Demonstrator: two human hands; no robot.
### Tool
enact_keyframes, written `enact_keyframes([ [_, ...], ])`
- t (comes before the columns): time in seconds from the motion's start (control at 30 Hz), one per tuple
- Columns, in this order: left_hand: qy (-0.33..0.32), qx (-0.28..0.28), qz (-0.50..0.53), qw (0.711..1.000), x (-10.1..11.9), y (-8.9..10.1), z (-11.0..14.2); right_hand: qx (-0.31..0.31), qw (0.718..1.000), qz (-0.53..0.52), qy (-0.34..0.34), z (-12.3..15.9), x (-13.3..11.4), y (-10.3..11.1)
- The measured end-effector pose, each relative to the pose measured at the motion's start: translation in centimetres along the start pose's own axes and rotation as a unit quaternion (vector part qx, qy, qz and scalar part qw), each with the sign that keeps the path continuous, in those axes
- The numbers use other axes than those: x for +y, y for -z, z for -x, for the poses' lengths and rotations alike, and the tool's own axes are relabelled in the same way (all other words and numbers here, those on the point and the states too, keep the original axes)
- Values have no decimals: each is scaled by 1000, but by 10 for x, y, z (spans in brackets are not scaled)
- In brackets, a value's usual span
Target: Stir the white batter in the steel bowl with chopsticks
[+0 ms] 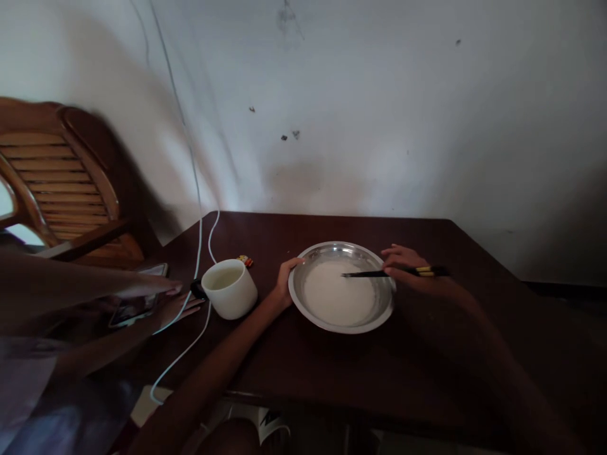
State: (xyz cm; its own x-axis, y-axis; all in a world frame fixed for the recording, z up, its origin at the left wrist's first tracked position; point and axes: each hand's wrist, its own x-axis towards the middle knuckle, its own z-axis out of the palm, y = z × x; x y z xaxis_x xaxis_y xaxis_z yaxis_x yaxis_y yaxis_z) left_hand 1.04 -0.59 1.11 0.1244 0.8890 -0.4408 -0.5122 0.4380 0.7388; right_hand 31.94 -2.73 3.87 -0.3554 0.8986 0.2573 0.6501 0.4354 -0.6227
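Note:
A wide metal bowl [303,309] stands on the dark table, with a whitish, smooth-looking mass [336,300] inside; whether it is flour or a batter I cannot tell. My left hand [286,279] grips the bowl's left rim, thumb over the edge. On the bowl's right side, my right hand [403,266] is closed around dark chopsticks [363,274] with gold bands near their back end. Their tips reach over the middle of the bowl, at or just above the white contents. Left of my left hand is a white mug [232,294] with a dark handle, holding pale liquid.
Another person's hands [175,306] rest at the table's left beside a phone [142,297]. White cables [196,183] hang down the wall and cross the table near the mug. A small colourful item [245,260] lies behind the mug. A wooden chair [61,170] stands at left.

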Motion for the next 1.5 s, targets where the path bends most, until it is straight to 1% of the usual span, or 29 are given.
enact_keyframes([
  [0.03,-1,4,0,1000,0,-1,0,-14,1000,1,6,2,1,5],
  [0.1,-1,6,2,1000,0,-2,0,-78,997,-9,24,5,-1,10],
  [0.17,2,4,3,1000,0,-2,1,-119,992,-23,38,4,-6,6],
  [0.2,3,2,3,1000,0,-1,1,-117,992,-26,40,3,-7,2],
  [0.27,3,4,2,1000,1,-1,1,-63,997,-21,31,1,-6,-3],
  [0.33,1,6,3,1000,1,-1,2,-15,1000,-10,15,2,-2,1],
  [0.37,2,5,4,1000,1,-1,2,-12,1000,-8,11,4,0,5],
  [0.4,4,2,5,1000,1,-1,2,-24,1000,-9,10,5,1,9],
  [0.47,7,1,2,1000,0,-1,2,-81,996,-19,21,7,-2,12],
  [0.53,7,12,-4,1000,1,-1,2,-115,993,-27,30,4,-8,6],
  [0.57,5,17,-7,1000,1,-1,2,-113,993,-27,33,2,-10,2],
  [0.63,-2,18,-12,1000,1,-1,2,-73,997,-21,34,-1,-11,-4],
  [0.7,-12,14,-14,1000,1,-1,2,-35,999,-14,29,0,-7,1],
  [0.73,-17,14,-14,1000,1,-1,2,-33,999,-13,25,2,-4,7],
  [0.77,-19,16,-15,1000,1,-1,2,-45,999,-15,22,5,-3,12],
  [0.83,-13,17,-19,1000,0,-1,1,-92,995,-22,21,8,-3,17],
  [0.9,-7,13,-20,1000,0,-1,1,-119,992,-27,26,6,-7,11],
  [0.93,-9,10,-18,1000,1,-1,1,-116,992,-26,27,3,-8,6],
  [1.0,-9,8,-12,1000,1,0,1,-77,997,-21,22,-2,-7,-3],
  [1.03,-8,8,-8,1000,1,0,1,-50,998,-18,18,-3,-4,-3],
  [1.1,-6,10,-2,1000,1,0,0,-10,1000,-10,12,0,3,5],
  [1.13,-7,14,0,1000,1,-1,0,-5,1000,-7,10,4,6,12],
  [1.17,-9,18,1,1000,1,-1,0,-16,1000,-6,12,7,7,18],
  [1.23,-8,25,-2,1000,0,-3,1,-72,997,-15,20,12,2,23],
  [1.3,-6,26,-4,1000,0,-3,1,-124,991,-31,28,8,-8,12],
  [1.33,-6,23,-4,1000,0,-3,1,-132,990,-36,28,4,-12,3],
  [1.37,-7,19,-4,1000,1,-3,0,-124,991,-35,25,-1,-15,-7],
  [1.43,-10,10,-2,1000,1,-1,-1,-70,997,-24,7,-10,-13,-19],
  [1.5,-12,4,0,1000,1,0,-2,-10,1000,-6,-12,-11,-4,-15],
])
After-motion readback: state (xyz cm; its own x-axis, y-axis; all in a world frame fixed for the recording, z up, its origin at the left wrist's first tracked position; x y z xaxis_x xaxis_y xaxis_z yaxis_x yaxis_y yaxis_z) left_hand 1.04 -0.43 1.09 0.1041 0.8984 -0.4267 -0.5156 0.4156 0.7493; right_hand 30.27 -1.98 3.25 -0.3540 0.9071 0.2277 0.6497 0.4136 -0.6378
